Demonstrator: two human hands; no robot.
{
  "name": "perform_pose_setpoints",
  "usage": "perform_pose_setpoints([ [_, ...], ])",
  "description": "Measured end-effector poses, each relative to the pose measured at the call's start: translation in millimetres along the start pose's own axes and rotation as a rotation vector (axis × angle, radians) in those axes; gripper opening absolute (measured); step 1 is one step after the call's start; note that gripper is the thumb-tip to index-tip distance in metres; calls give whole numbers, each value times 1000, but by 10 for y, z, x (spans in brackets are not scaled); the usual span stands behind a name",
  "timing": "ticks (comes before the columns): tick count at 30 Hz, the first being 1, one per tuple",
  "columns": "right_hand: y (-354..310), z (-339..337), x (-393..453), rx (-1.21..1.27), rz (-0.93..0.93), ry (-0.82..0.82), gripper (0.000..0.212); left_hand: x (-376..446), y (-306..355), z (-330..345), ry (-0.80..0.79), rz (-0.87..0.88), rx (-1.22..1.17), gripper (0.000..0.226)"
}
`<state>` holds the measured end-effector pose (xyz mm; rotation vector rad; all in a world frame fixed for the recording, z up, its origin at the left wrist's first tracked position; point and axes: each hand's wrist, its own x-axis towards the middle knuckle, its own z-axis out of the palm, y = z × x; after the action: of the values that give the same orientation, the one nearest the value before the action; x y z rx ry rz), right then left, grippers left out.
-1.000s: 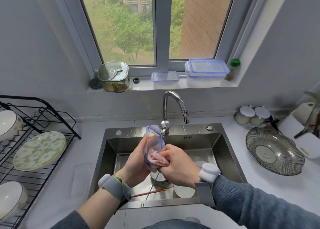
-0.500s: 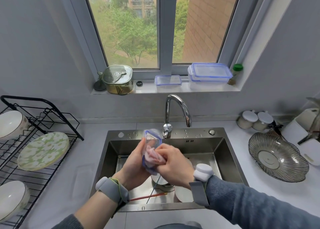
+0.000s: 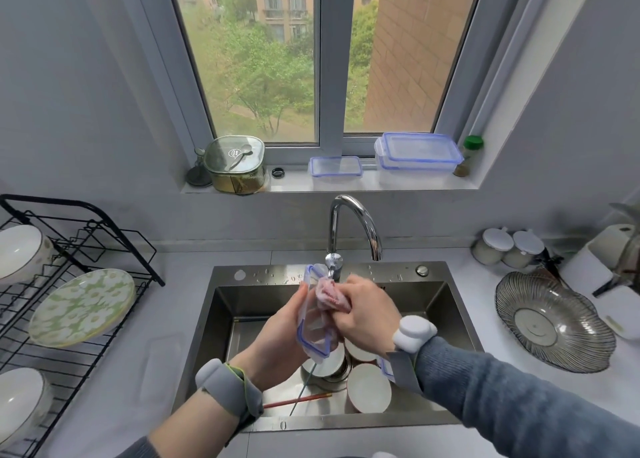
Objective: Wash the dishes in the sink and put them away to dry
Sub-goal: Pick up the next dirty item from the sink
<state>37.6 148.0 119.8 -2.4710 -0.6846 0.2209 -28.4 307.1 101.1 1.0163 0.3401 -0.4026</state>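
We see soft daylight from the far window, dim even shadows, strong wide-angle bending at edges, slight overall blur.

left hand holds clear lid | right hand rubs it with pink cloth | over sink

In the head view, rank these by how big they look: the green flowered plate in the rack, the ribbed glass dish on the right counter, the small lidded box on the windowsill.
Largest to smallest, as they appear:
1. Ribbed glass dish
2. Green flowered plate, somewhat smaller, seen tilted
3. Small lidded box, though it sits farther away, so its true size is unsure.
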Motion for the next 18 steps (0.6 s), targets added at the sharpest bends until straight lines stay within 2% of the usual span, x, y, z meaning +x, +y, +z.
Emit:
perform_pose_setpoints([
  [5, -186, 14, -101, -67, 35, -178, 24, -37, 9, 70, 78, 45, -12, 54],
  [10, -340, -1, -218, 209, 90, -316, 24, 14, 9, 2, 128, 45, -82, 60],
  [14, -344, 46, -164, 381, 99, -204, 21, 3, -36, -31, 93, -31, -194, 62],
  [18, -242, 62, 58, 350, 177, 15, 22, -29, -68, -4, 39, -27, -228, 61],
])
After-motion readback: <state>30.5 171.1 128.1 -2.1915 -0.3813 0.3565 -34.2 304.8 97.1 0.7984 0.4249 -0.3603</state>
